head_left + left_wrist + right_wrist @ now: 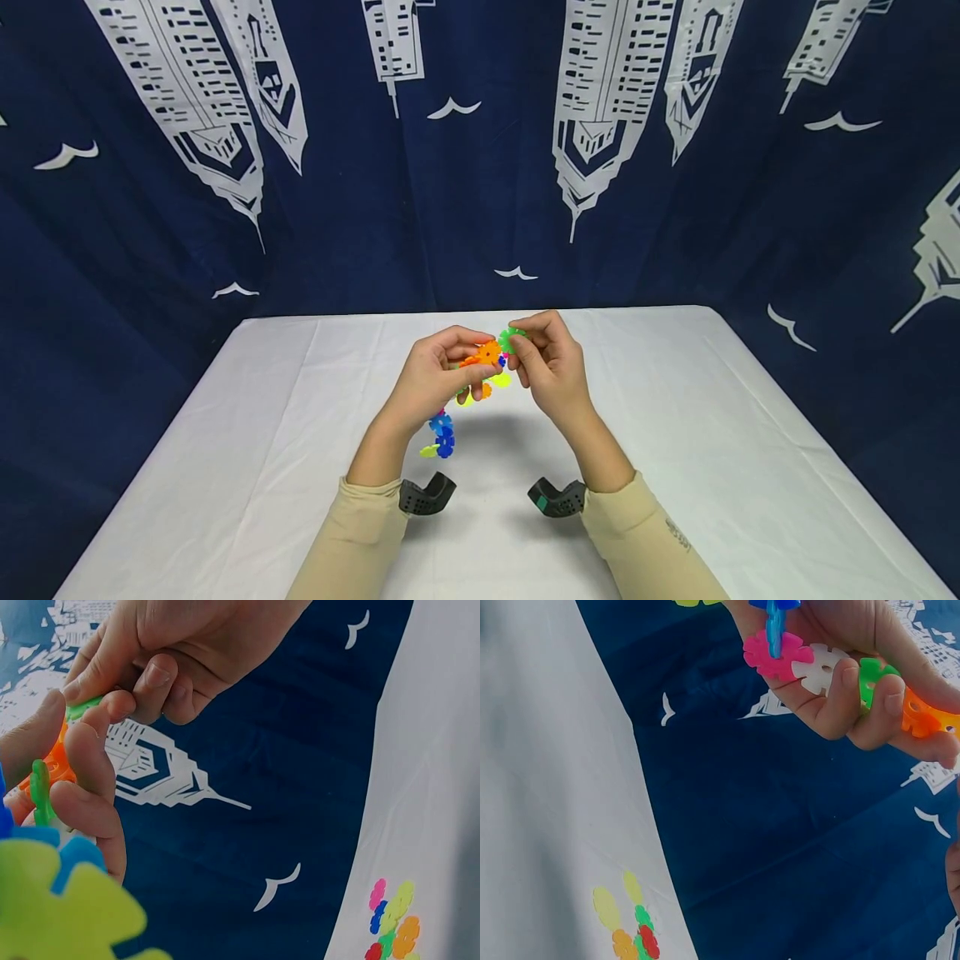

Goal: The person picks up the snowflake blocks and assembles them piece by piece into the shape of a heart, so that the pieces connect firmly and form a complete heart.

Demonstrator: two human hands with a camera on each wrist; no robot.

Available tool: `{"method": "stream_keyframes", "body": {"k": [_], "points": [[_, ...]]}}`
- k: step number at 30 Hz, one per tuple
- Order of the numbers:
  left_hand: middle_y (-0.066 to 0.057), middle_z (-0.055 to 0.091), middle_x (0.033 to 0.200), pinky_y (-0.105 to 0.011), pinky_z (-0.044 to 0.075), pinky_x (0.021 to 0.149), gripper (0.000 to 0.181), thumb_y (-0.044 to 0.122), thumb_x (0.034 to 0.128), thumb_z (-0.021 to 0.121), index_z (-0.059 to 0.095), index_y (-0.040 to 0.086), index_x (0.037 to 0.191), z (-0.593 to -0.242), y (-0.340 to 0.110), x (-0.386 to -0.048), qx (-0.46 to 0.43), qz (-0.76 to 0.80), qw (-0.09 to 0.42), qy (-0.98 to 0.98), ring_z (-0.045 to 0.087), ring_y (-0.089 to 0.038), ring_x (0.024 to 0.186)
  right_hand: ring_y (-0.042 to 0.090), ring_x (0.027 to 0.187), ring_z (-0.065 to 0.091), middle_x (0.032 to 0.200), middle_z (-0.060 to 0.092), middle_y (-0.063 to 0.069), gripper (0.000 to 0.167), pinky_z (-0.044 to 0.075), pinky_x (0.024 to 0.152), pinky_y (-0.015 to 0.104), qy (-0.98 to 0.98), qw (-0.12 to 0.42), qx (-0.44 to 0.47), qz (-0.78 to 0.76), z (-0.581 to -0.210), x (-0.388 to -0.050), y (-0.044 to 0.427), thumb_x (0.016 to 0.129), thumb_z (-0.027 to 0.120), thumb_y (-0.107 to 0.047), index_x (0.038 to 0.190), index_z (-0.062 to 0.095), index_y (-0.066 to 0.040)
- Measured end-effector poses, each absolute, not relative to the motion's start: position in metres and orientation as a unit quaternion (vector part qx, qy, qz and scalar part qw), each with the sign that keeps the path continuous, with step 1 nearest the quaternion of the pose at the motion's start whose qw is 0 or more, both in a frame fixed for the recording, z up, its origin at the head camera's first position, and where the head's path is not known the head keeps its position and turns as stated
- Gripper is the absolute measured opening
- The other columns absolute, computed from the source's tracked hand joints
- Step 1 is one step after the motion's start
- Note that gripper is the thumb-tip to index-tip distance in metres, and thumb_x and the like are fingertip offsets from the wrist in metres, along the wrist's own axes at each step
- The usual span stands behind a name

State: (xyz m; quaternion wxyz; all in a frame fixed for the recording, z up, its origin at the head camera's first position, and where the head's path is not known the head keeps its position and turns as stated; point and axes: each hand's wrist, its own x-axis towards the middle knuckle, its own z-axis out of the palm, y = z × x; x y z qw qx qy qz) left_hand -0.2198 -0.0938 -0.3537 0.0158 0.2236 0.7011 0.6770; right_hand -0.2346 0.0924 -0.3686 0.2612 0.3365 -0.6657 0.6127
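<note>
My left hand (431, 371) pinches an orange flower-shaped interlocking disc (489, 353) at the end of a chain of such discs. In the right wrist view, the chain runs through the fingers with orange, green, white (819, 669) and pink (769, 657) discs, then blue ones. Blue discs (444, 440) and a yellow disc (429, 451) hang below that wrist. Between thumb and fingertips, my right hand (553, 371) pinches a green disc (510, 339), its edge against the orange disc. Fingers partly cover this join, so whether the slots interlock cannot be told.
Loose discs in several colours lie on the white-covered table (660, 400) beyond the hands, among them a yellow disc (501, 380) and an orange disc (624, 943). A dark blue curtain (465, 208) with white building prints stands behind the table's far edge.
</note>
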Motion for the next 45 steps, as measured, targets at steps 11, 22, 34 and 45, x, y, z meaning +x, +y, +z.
{"method": "stream_keyframes", "body": {"k": [11,22,34,45], "points": [[-0.004,0.071,0.077,-0.020,0.043,0.048,0.030,0.009,0.0870,0.076,0.069,0.011,0.116,-0.352,-0.096,-0.219,0.216,0.663,0.028,0.716,0.056,-0.017,0.053,0.010,0.043,0.043,0.064,0.058,0.018,0.013,0.039,0.040,0.017,-0.663,0.272,0.358,0.599,-0.369,-0.233,0.087,0.094,0.056,0.013,0.105,0.053,0.008],[-0.009,0.072,0.079,-0.022,0.042,0.046,0.028,0.008,0.0871,0.076,0.070,0.008,0.114,-0.350,-0.097,-0.218,0.220,0.649,0.014,0.728,0.055,-0.020,0.051,0.009,0.045,0.043,0.065,0.057,0.017,0.015,0.039,0.041,0.016,-0.665,0.286,0.348,0.596,-0.371,-0.230,0.081,0.093,0.055,0.015,0.107,0.050,0.010],[-0.006,0.068,0.076,-0.022,0.042,0.045,0.028,0.007,0.0875,0.075,0.069,0.006,0.114,-0.349,-0.096,-0.216,0.216,0.642,0.015,0.735,0.053,-0.047,0.057,0.008,0.045,0.043,0.066,0.058,0.017,0.015,0.039,0.041,0.016,-0.675,0.278,0.361,0.580,-0.371,-0.231,0.083,0.092,0.056,0.015,0.106,0.051,0.010],[-0.007,0.069,0.083,-0.021,0.044,0.047,0.030,0.010,0.0890,0.074,0.064,0.009,0.117,-0.352,-0.089,-0.217,0.214,0.651,0.028,0.728,0.058,-0.020,0.053,0.010,0.045,0.048,0.063,0.060,0.011,0.017,0.044,0.044,0.016,-0.697,0.330,0.344,0.535,-0.372,-0.235,0.085,0.092,0.060,0.011,0.107,0.060,0.002]]}}
